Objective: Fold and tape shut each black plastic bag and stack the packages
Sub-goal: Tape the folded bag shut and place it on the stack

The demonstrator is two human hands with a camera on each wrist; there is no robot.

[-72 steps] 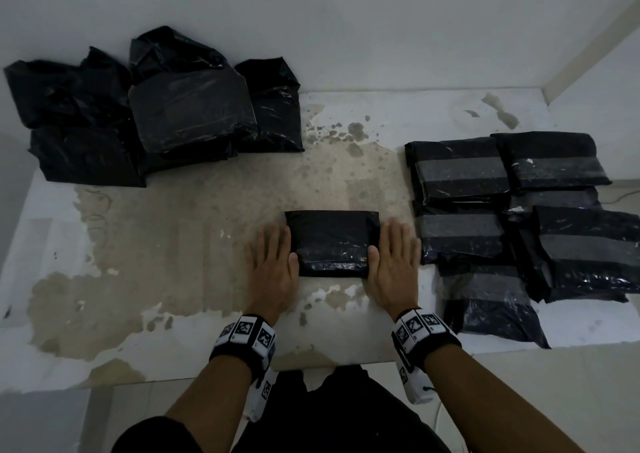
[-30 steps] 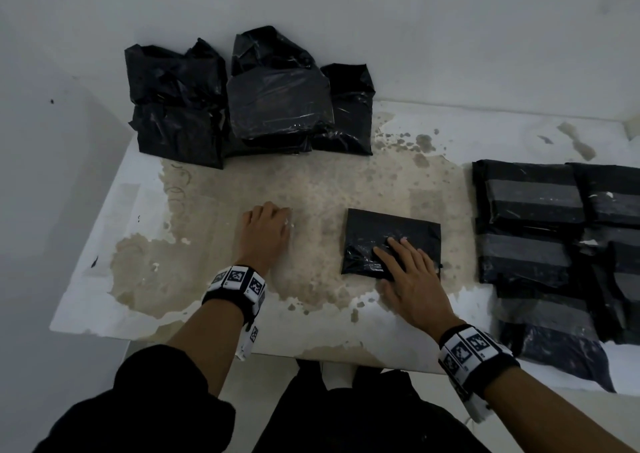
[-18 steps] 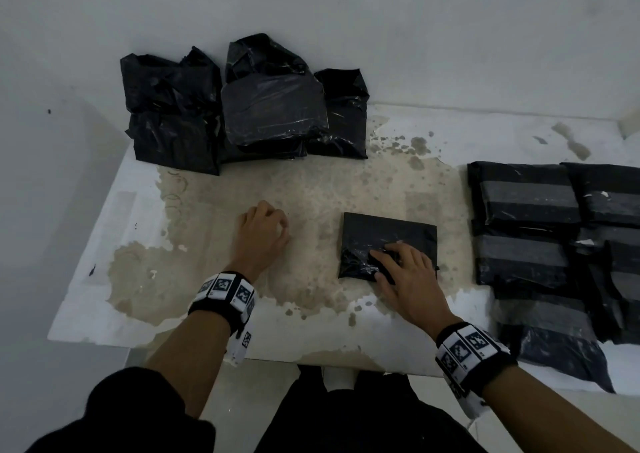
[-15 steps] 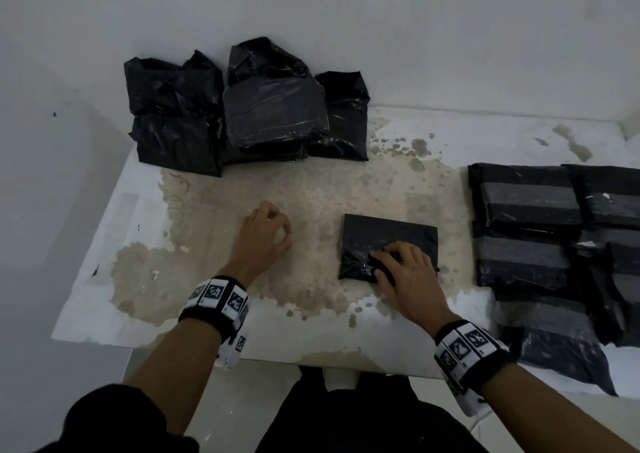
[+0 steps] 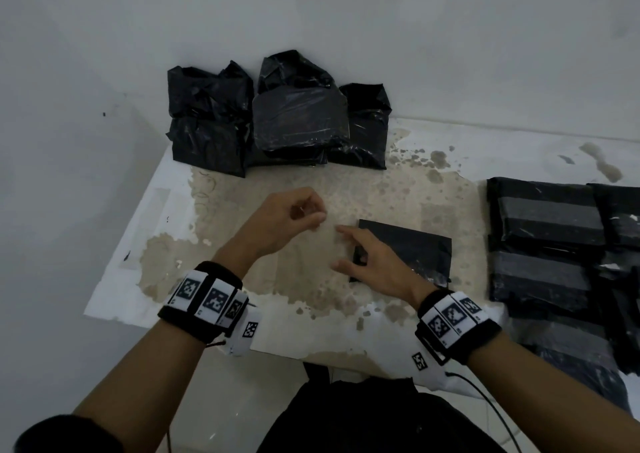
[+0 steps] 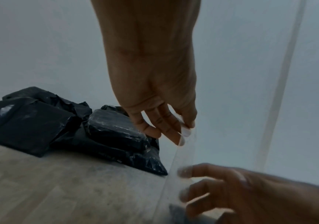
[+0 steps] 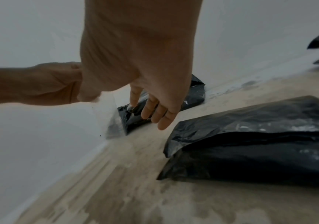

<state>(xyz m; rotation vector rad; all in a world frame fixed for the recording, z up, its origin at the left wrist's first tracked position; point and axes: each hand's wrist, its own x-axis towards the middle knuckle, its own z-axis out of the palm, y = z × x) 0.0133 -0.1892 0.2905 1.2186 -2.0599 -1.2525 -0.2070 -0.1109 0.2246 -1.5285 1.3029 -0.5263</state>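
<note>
Two hands are raised over the table (image 5: 138, 300), close together near its middle. Left hand (image 5: 287, 217) has its fingers curled, thumb and fingertips pinching the upper end of a clear tape strip (image 6: 176, 163); the strip is nearly invisible in the head view but shows in the left wrist view as a faint transparent band running down from the pinch toward the right hand. Right hand (image 5: 374, 262) has thumb and forefinger spread, other fingers loosely extended, hovering at the left edge of the folded bag (image 5: 415, 251); the fingers lie at the lower part of the strip, but whether they grip it cannot be told, as that part is blurred. Folded bag lies flat on the table, centre-right, a flat black rectangle with its folded edge facing the right wrist camera; no tape is visible on it. Unfolded bags (image 5: 277, 120), three or so crumpled black bundles, sit at the far left of the table against the wall (image 5: 346, 19). Taped packages (image 5: 554, 244) are stacked at the right side of the table, each crossed by a grey band, just beside the folded bag but not touching it. Both wrists carry black bands with printed square markers.
</note>
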